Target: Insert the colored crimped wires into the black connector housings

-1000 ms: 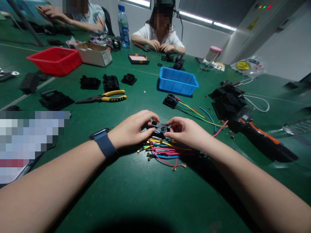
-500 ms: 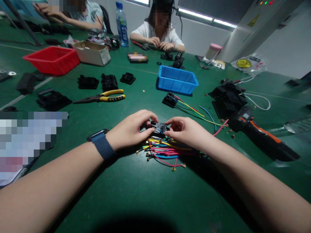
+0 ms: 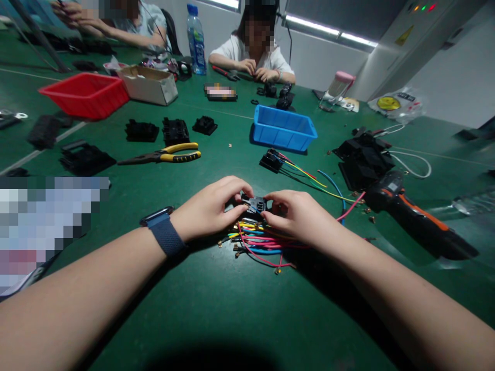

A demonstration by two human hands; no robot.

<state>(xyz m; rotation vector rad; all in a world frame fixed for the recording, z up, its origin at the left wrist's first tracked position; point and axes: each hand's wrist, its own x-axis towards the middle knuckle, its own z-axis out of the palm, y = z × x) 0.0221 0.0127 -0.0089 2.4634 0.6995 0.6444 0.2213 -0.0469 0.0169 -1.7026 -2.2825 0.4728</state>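
A small black plastic connector block [image 3: 253,202] sits between my two hands just above the green table. My left hand [image 3: 211,207], with a dark watch band on its wrist, grips the block's left side with curled fingers. My right hand [image 3: 297,214] pinches the block's right side, fingers bent over it. Under both hands lies a bundle of loose coloured wires [image 3: 258,242], pink, yellow and blue, with metal terminals at their ends.
Yellow-handled pliers [image 3: 170,153] lie at left, a blue bin [image 3: 284,129] beyond, a second wired connector [image 3: 271,160] near it, an orange-black power screwdriver [image 3: 413,219] at right. Black housings [image 3: 176,131], a red bin [image 3: 83,94] and a cardboard box [image 3: 149,85] sit farther back. Two people work across the table.
My right hand has lowered and closed further over the connector's right side. The left hand stays put on the block.
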